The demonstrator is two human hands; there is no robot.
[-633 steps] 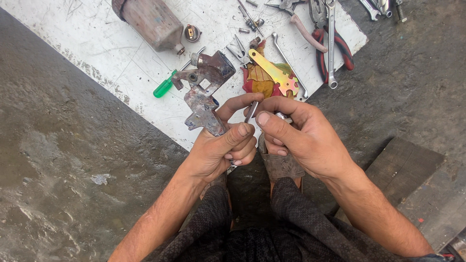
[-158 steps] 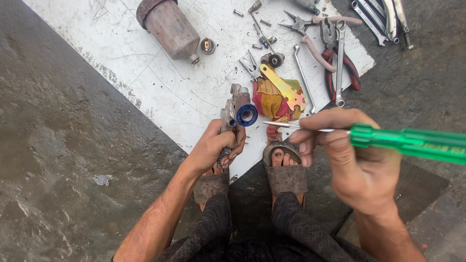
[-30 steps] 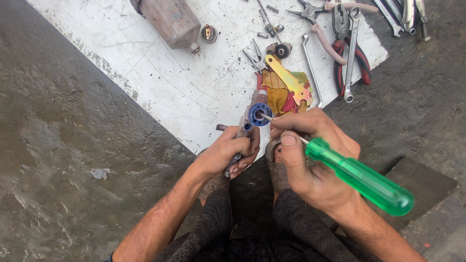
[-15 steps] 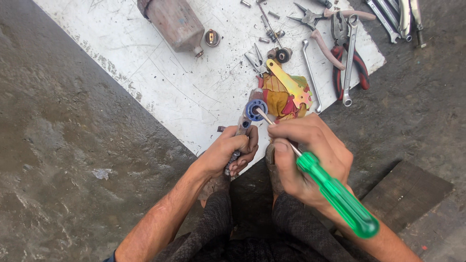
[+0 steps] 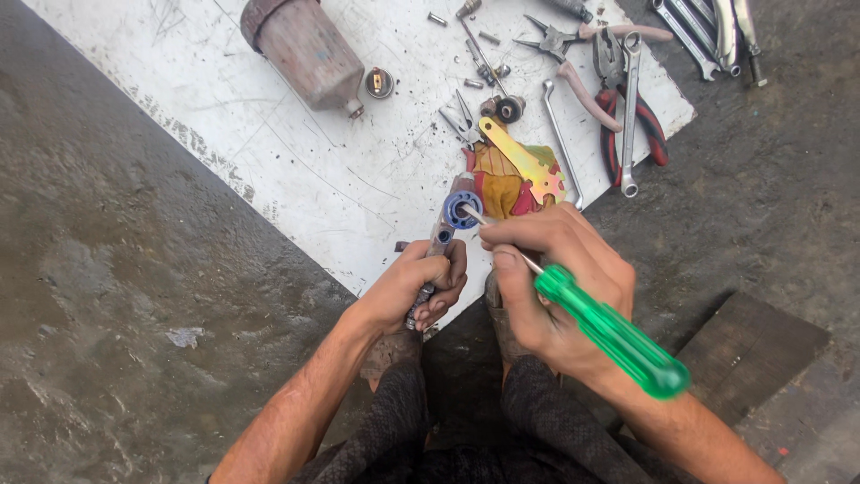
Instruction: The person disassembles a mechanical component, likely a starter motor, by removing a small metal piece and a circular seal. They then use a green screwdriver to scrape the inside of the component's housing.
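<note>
Green-handled, the screwdriver is gripped in the right hand, its tip set into the blue ring at the top of a metal part. That part is clamped in the left hand over the near edge of the white board. Judged so, the work on the part is midway: the ring is still seated, while small bolts, pliers and a wrench lie out toward the board's far edge.

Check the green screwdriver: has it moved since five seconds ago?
Yes. The screwdriver has swung round from pointing away right; its tip now meets the blue ring, beside the yellow wrench.
</note>
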